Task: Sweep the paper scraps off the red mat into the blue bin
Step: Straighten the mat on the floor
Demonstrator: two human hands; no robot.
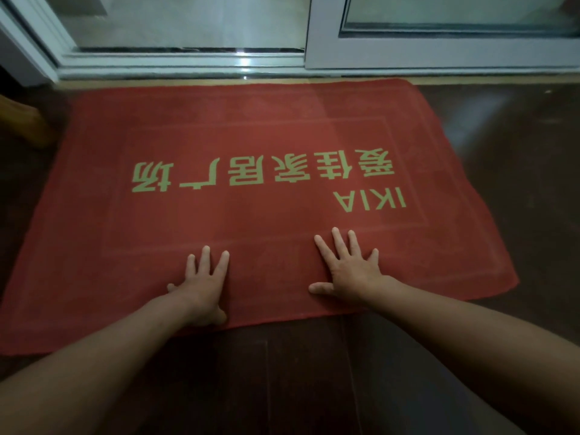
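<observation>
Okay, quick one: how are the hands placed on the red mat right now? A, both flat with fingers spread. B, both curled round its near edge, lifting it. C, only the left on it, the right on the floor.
A: the left hand and the right hand both lie palm down on the red mat, fingers straight and spread, close to its near edge.

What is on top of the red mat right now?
Only the left hand and right hand, fingers spread flat on the red rectangular fabric mat with pale green lettering. No paper scraps show; anything under the palms is hidden.
</observation>
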